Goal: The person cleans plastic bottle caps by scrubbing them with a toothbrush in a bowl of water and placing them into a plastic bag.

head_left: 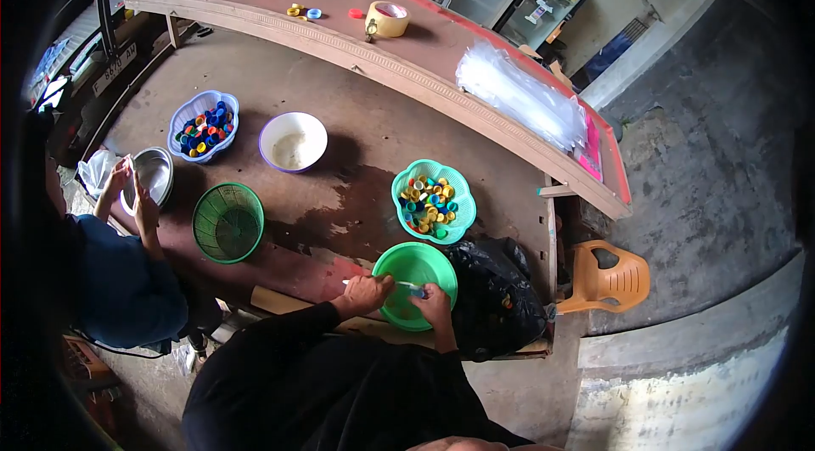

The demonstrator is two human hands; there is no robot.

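Observation:
My left hand (367,295) is closed around a thin white toothbrush-like brush (404,284), held over the green basin (386,262). Its far end points toward my right hand (436,305), whose fingers pinch a small blue bottle cap (417,291). Brush tip and cap meet or nearly meet; at this size I cannot tell which. Both hands are above the basin, which seems to hold some liquid. Just beyond it stands a mint-green scalloped basket (469,206) of yellow, blue, green and white caps.
A black plastic bag (488,315) lies right of the basin. Further left are a white bowl (293,141), a green mesh basket (227,226) and a blue basket (178,124) of caps. A co-worker (127,281) handles something at a metal bowl (161,179). Tape (389,22) sits on the raised shelf.

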